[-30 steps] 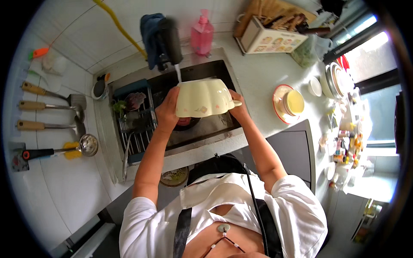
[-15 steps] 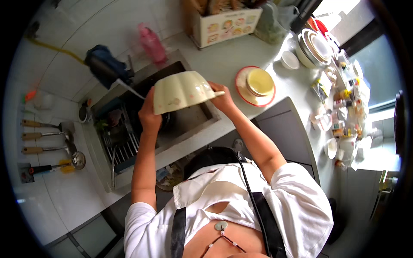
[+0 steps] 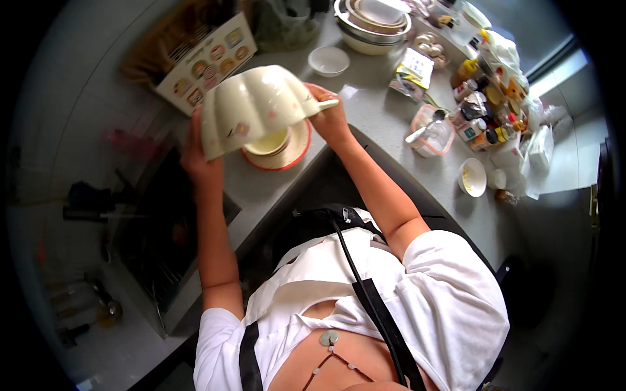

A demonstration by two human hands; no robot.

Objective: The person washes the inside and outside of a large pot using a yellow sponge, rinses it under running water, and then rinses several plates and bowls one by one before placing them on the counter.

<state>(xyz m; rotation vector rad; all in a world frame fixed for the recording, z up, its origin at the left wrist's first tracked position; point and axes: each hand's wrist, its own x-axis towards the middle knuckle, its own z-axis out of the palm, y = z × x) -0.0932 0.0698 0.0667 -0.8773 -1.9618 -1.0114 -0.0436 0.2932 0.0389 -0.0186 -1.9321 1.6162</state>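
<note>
A large cream bowl [image 3: 251,107] with fluted sides and small pink flower prints hangs tipped over in the air, its outer side facing up. My left hand [image 3: 197,153] grips its left side, the fingers mostly hidden behind it. My right hand [image 3: 329,117] is closed around the right side, at a small jutting handle or lip. Below the bowl, on the counter, a red-rimmed plate [image 3: 301,148] carries a small pale-yellow bowl [image 3: 268,143]. The large bowl hides part of both, and I cannot tell whether it touches them.
The dark sink [image 3: 153,228] lies at the left. A small white bowl [image 3: 328,61] and stacked bowls [image 3: 372,42] stand farther back. Along the right run a plastic container with a spoon [image 3: 432,130], several bottles [image 3: 471,130] and another white bowl [image 3: 472,177]. A printed box [image 3: 208,65] stands at the back left.
Both hands have carried the large bowl from over the sink to above the plate on the counter. The view has turned right, so the sink now sits farther left.
</note>
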